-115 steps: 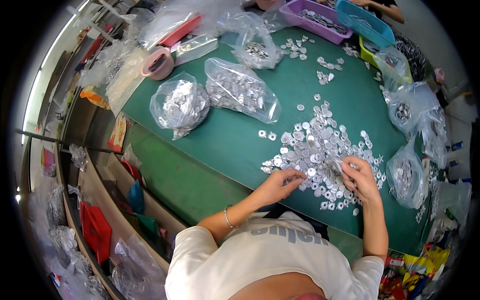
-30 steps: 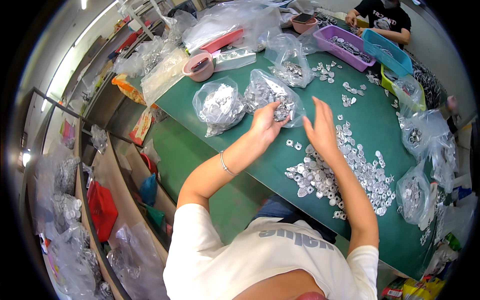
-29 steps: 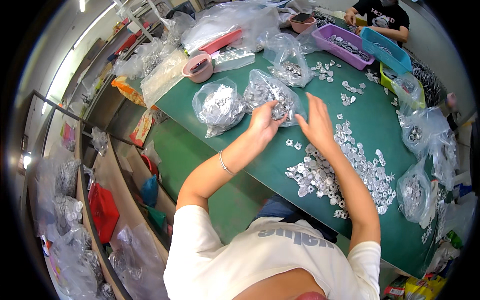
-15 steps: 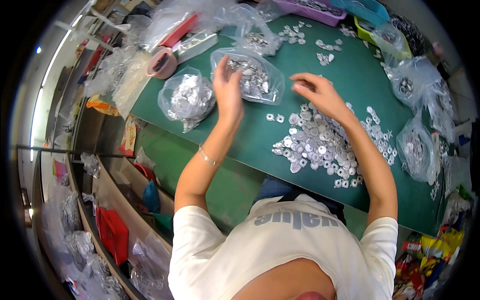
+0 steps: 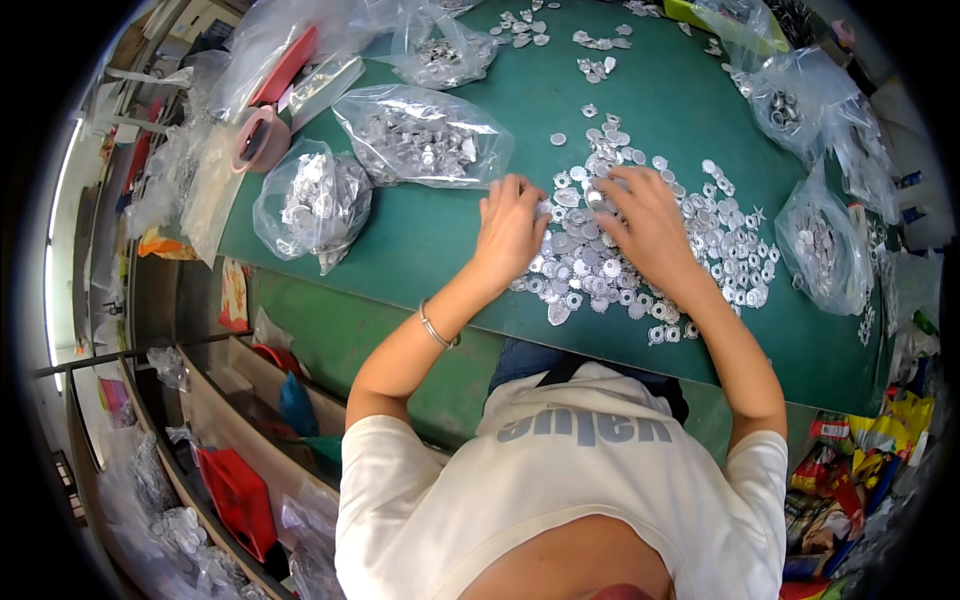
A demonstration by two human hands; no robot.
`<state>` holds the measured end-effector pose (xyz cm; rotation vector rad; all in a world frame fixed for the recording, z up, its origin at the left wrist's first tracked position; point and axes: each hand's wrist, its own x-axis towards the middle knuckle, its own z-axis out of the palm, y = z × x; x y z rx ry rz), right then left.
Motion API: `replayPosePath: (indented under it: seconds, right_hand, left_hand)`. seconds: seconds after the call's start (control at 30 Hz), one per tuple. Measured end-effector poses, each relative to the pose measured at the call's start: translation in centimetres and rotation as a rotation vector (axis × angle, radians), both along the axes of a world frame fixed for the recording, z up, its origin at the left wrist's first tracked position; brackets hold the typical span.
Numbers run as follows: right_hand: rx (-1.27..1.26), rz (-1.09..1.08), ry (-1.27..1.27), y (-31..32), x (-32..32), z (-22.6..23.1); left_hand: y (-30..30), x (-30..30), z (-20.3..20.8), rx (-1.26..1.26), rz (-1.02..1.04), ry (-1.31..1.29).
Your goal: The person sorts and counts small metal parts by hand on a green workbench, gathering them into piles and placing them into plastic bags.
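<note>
A loose pile of small silvery metal pieces (image 5: 600, 262), many round with scalloped edges and some with a hole, lies on the green tabletop in front of me. My left hand (image 5: 508, 232) is at the pile's left edge, fingers bent and drawn together toward the thumb. Whatever they may hold there is hidden. Over the middle of the pile, my right hand (image 5: 650, 222) reaches with fingers and thumb apart, its tips among the pieces. Just left of them sits a clear plastic bag (image 5: 425, 140) of similar metal pieces, with no hand on it.
A second filled bag (image 5: 318, 200) stands near the table's left edge, beside a pink tub (image 5: 262, 140). Another bag (image 5: 440, 58) lies farther back. On the right are more plastic bags (image 5: 822, 245). Left of the table is a shelf with a red container (image 5: 235, 490).
My left hand has left the clear bag and come down to the pile's left edge. My right hand has moved onto the pile. The view has shifted, and more pieces lie toward the pile's far side.
</note>
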<state>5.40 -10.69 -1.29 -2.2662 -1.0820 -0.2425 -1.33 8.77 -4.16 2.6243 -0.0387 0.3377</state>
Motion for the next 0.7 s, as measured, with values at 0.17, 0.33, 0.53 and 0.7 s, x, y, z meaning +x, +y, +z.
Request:
replayPosePath:
  seconds: [0.17, 0.33, 0.53, 0.7]
  right_hand:
    - [-0.103, 0.205, 0.029, -0.7, -0.4, -2.0]
    - [-0.054, 0.338, 0.167, -5.5, -2.3, -1.5]
    - [0.006, -0.184, 0.005, -2.4, 2.6, -1.4]
    - [-0.018, -0.113, -0.005, -1.4, 4.0, -2.1]
  left_hand:
    - [0.4, -0.6, -0.2, -0.094, -0.002, 0.067]
    - [0.8, -0.3, 0.3, -0.165, -0.005, 0.118]
    - [0.9, 0.7, 0.6, -0.233, -0.054, 0.123]
    - [0.7, 0.3, 1.1, -0.331, -0.062, 0.018]
